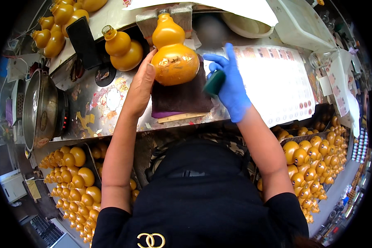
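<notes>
A yellow gourd-shaped bottle (pixel 168 39) rests on a dark brown pad (pixel 182 101), its neck against a grey padded rest (pixel 146 25). A patterned patch shows on its lower bulb. My bare left hand (pixel 141 80) grips that bulb from the left, with some fingers hidden behind it. To the right of the bottle, my right hand (pixel 233 87) wears a blue glove and holds a dark green flat piece (pixel 215 82), apart from the bottle. Its index finger and another finger stretch out past the piece.
Another gourd bottle (pixel 123 49) stands to the left, near a black phone-like slab (pixel 83 43) on a stand. A metal basin (pixel 39 109) sits at far left. Printed sheets (pixel 273 91) cover the right side. Crates of yellow bottles (pixel 76 182) flank me below the table.
</notes>
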The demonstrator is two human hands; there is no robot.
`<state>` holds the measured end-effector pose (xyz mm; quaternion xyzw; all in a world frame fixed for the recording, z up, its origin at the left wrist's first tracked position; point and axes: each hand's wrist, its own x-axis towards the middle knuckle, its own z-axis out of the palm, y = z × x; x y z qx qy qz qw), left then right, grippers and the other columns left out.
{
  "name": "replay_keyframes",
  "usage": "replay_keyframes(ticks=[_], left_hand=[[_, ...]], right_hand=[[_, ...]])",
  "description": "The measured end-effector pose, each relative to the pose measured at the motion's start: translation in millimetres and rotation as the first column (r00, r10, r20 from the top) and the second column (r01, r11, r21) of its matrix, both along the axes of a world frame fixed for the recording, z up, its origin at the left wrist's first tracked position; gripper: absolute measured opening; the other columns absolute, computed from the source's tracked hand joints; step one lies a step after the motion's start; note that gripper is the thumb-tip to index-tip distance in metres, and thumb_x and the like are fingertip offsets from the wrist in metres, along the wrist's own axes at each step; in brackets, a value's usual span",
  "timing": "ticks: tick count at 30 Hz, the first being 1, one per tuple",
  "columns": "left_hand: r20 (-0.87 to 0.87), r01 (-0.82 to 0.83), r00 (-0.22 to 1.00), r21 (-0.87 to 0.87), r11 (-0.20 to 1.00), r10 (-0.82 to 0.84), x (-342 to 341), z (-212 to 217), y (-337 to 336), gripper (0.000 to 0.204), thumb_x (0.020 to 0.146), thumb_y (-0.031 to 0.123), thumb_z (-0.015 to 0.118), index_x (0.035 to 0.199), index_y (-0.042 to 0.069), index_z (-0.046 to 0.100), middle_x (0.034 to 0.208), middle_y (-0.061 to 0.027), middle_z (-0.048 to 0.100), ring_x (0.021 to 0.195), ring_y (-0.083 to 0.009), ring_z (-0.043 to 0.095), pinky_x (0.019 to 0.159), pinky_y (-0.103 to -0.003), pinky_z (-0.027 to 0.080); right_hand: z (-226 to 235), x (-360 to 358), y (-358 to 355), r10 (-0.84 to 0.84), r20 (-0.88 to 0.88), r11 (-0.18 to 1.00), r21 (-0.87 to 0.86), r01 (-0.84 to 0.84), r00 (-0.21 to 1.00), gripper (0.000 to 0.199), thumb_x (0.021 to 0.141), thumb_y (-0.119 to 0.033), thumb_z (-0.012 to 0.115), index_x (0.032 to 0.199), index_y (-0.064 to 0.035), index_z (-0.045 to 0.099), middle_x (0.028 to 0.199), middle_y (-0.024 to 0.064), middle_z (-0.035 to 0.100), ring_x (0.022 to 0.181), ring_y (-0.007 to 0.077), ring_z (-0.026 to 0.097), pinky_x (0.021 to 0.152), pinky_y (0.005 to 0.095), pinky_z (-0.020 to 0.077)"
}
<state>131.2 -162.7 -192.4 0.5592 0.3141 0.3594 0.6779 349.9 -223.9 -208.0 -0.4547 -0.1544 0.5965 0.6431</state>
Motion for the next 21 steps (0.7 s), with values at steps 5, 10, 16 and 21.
replay_keyframes(ticks=[5, 10, 16, 21], left_hand=[[-0.136, 0.006, 0.991, 0.144, 0.990, 0.013, 7.9, 0.4, -4.3, 0.077, 0.096, 0.055, 0.043, 0.148, 0.002, 0.023, 0.143, -0.0135, 0.039, 0.134, -0.0214, 0.037, 0.112, -0.033, 0.027], [-0.175, -0.018, 0.983, 0.173, 0.985, 0.049, 11.0, 7.1, -8.8, 0.079, 0.095, 0.057, 0.044, 0.147, 0.002, 0.024, 0.141, -0.0149, 0.041, 0.132, -0.0222, 0.039, 0.111, -0.032, 0.027], [-0.174, -0.006, 0.984, 0.182, 0.983, 0.039, 8.6, 2.1, -6.3, 0.078, 0.096, 0.053, 0.047, 0.148, 0.001, 0.022, 0.143, -0.0148, 0.039, 0.133, -0.0207, 0.038, 0.110, -0.031, 0.028], [-0.188, -0.010, 0.981, 0.161, 0.987, 0.040, 7.6, 5.5, -7.7, 0.074, 0.097, 0.050, 0.047, 0.148, 0.001, 0.024, 0.143, -0.0144, 0.040, 0.133, -0.0204, 0.037, 0.110, -0.031, 0.027]], right_hand=[[46.7, -32.7, -45.7, -0.033, 0.264, 0.990, 0.140, -0.004, 0.964, 0.023, 0.093, -0.015, 0.059, 0.113, -0.0048, 0.055, 0.096, 0.0040, 0.061, 0.090, 0.0113, 0.060, 0.085, 0.0267, 0.0491], [23.3, -65.3, -36.9, -0.298, 0.826, 0.907, 0.401, -0.127, 0.478, 0.032, 0.087, -0.009, 0.066, 0.113, -0.0031, 0.048, 0.103, 0.0147, 0.058, 0.092, 0.0246, 0.062, 0.080, 0.0329, 0.0503], [24.0, -53.4, -42.6, -0.197, 0.751, 0.969, 0.247, 0.009, 0.631, 0.034, 0.087, -0.012, 0.067, 0.113, -0.0030, 0.048, 0.097, 0.0123, 0.060, 0.086, 0.0181, 0.061, 0.077, 0.0303, 0.0506], [13.1, -37.2, -43.8, -0.083, 0.543, 0.996, 0.076, 0.050, 0.835, 0.033, 0.088, -0.017, 0.066, 0.112, -0.0039, 0.048, 0.100, 0.0080, 0.059, 0.083, 0.0144, 0.059, 0.074, 0.0273, 0.0504]])
